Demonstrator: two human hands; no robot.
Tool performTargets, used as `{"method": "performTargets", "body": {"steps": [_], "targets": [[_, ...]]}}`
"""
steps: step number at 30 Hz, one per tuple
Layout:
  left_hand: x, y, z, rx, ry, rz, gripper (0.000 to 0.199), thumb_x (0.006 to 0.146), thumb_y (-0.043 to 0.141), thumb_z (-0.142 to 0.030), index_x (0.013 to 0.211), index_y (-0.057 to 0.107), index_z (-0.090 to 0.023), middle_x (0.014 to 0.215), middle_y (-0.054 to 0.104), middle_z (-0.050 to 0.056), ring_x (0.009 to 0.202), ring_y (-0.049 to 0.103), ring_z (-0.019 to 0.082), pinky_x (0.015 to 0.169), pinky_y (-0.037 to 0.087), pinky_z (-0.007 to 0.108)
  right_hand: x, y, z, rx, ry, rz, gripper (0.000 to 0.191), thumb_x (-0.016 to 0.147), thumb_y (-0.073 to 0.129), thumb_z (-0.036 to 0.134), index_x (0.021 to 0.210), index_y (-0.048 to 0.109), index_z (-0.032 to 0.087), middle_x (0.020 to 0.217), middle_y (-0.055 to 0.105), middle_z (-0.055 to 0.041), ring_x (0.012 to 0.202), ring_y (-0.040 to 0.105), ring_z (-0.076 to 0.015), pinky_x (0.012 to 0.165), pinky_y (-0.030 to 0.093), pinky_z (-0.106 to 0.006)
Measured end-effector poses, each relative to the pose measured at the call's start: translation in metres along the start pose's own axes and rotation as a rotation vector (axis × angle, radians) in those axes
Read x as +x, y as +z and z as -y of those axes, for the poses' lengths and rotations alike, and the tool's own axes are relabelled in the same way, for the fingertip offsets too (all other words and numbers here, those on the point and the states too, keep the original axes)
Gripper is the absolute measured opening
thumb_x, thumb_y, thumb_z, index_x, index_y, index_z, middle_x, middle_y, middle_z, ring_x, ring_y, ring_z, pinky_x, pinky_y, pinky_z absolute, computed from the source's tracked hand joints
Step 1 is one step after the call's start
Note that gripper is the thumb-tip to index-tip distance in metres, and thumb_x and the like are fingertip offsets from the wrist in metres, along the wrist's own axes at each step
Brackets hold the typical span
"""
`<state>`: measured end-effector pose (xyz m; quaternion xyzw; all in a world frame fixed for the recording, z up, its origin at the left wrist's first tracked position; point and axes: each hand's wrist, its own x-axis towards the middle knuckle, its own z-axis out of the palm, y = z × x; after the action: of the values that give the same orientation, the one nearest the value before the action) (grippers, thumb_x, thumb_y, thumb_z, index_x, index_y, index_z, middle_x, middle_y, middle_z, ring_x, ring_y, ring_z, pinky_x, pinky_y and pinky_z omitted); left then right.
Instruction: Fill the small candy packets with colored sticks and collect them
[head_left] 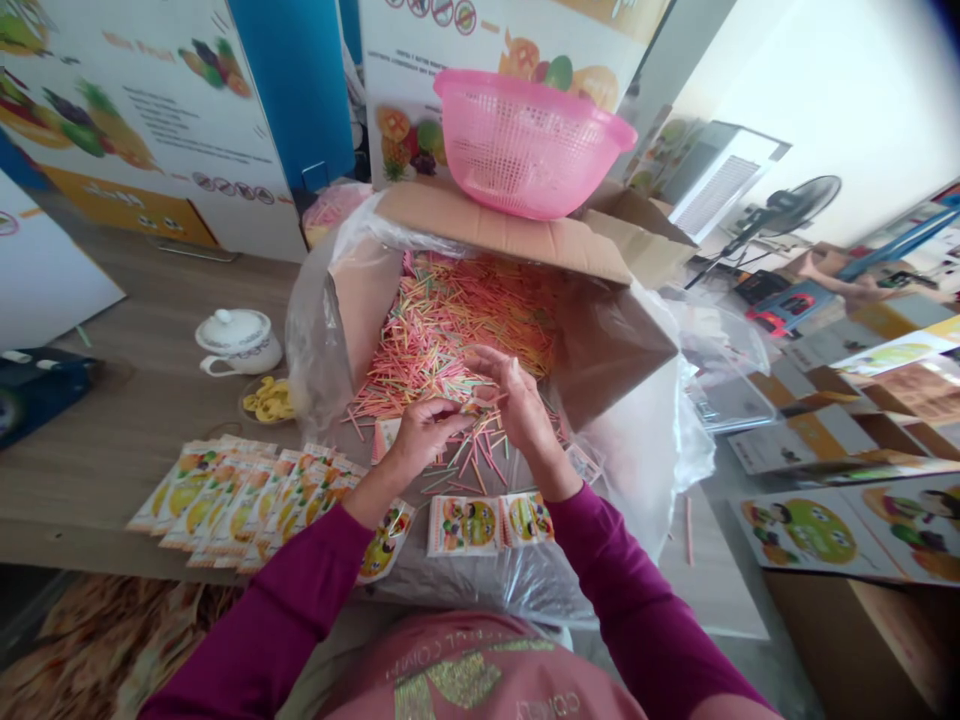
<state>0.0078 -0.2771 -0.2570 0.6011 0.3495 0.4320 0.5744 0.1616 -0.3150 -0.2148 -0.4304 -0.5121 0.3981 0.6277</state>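
In the middle of the head view my left hand [426, 432] has its thumb and fingers pinched together. Something small and pale is at its fingertips, too blurred to name. Facing it, my right hand [523, 408] has its fingers stretched out toward the left hand, nearly meeting it. Both hands are over a heap of thin coloured sticks [465, 320], pink, orange, yellow and green, that spill out of a cardboard box [615, 340] lined with clear plastic. Loose sticks [484, 455] lie below the hands. Printed packets [472, 524] lie nearer my body.
More printed packets [240, 500] overlap at the left. Behind them stand a lidded white pot [236, 340] and a small dish of yellow bands [268, 400]. A pink basket [525, 150] rests on the box's back flap. Printed cartons [847, 530] stand at the right.
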Motion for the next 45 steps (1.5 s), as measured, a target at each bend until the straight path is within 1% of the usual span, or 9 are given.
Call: {"method": "performTargets", "body": {"steps": [6,9,14,19,24,29,35,38,45], "targets": [[-0.018,-0.014,0.0,0.023,-0.076,0.017,0.033,0.074,0.08,-0.051,0.07,0.068,-0.02,0.057,0.057,-0.005,0.052,0.056,0.013,0.049,0.048,0.025,0.001,-0.034,-0.006,-0.121,-0.094,-0.277,0.057,0.101,0.045,0.069,0.124,0.07,0.022,0.084,0.075,-0.0051,0.08,0.071,-0.0188,0.077,0.058,-0.036],[-0.029,-0.023,0.004,0.063,-0.06,0.009,0.04,0.078,0.076,-0.057,0.068,0.065,-0.02,0.059,0.059,-0.003,0.056,0.06,0.015,0.052,0.052,0.027,-0.002,-0.051,-0.002,-0.306,-0.103,-0.221,0.049,0.087,0.075,0.058,0.119,0.073,0.022,0.092,0.076,-0.0051,0.086,0.069,-0.019,0.081,0.057,-0.035],[-0.044,-0.029,0.0,0.165,0.079,-0.019,0.039,0.083,0.073,-0.051,0.064,0.062,-0.019,0.062,0.059,-0.002,0.064,0.058,0.014,0.06,0.052,0.025,-0.023,-0.019,-0.002,-0.223,-0.028,0.13,0.033,0.084,0.08,0.049,0.105,0.08,0.024,0.092,0.078,-0.0039,0.084,0.07,-0.0188,0.081,0.058,-0.036],[-0.049,-0.029,-0.004,0.045,-0.016,0.076,0.028,0.077,0.079,-0.043,0.086,0.073,-0.017,0.076,0.068,-0.001,0.071,0.062,0.015,0.067,0.053,0.026,-0.034,0.02,-0.009,-0.211,-0.039,0.094,0.017,0.086,0.077,0.04,0.086,0.082,0.024,0.082,0.078,-0.0029,0.073,0.07,-0.0181,0.072,0.057,-0.033],[-0.053,-0.033,0.008,0.115,-0.041,-0.028,0.024,0.068,0.083,-0.035,0.079,0.073,-0.016,0.072,0.069,-0.001,0.066,0.062,0.014,0.063,0.052,0.026,-0.031,0.001,-0.001,-0.418,-0.185,-0.052,0.014,0.089,0.074,0.036,0.093,0.083,0.025,0.087,0.08,-0.0037,0.074,0.07,-0.0189,0.072,0.057,-0.035],[-0.06,-0.036,0.008,0.221,0.193,-0.162,0.022,0.075,0.083,-0.036,0.081,0.071,-0.018,0.076,0.072,0.002,0.067,0.065,0.015,0.065,0.056,0.028,-0.021,-0.031,0.012,-0.824,-0.33,-0.124,0.015,0.087,0.07,0.029,0.094,0.082,0.023,0.098,0.076,-0.0083,0.092,0.07,-0.0248,0.087,0.057,-0.045],[-0.063,-0.04,-0.002,0.448,0.551,-0.128,0.007,0.088,0.074,-0.026,0.091,0.071,-0.02,0.087,0.075,0.006,0.081,0.07,0.019,0.075,0.058,0.032,-0.055,0.008,0.043,-0.897,-0.497,0.2,0.015,0.097,0.062,0.024,0.097,0.077,0.025,0.135,0.066,-0.0094,0.121,0.062,-0.0273,0.098,0.051,-0.048],[-0.063,-0.042,-0.005,0.53,0.647,-0.13,0.008,0.091,0.073,-0.028,0.094,0.071,-0.02,0.086,0.075,0.006,0.083,0.07,0.019,0.078,0.058,0.033,-0.061,0.024,0.049,-1.101,-0.515,0.324,0.017,0.098,0.06,0.02,0.097,0.077,0.024,0.137,0.067,-0.0101,0.124,0.058,-0.0305,0.098,0.045,-0.05],[-0.066,-0.042,-0.009,0.562,0.735,-0.129,0.005,0.094,0.069,-0.025,0.094,0.069,-0.02,0.082,0.073,0.004,0.08,0.069,0.018,0.077,0.057,0.03,-0.061,0.025,0.047,-1.12,-0.576,0.375,0.019,0.1,0.058,0.024,0.111,0.074,0.023,0.128,0.072,-0.0102,0.114,0.062,-0.027,0.092,0.042,-0.045]]}}
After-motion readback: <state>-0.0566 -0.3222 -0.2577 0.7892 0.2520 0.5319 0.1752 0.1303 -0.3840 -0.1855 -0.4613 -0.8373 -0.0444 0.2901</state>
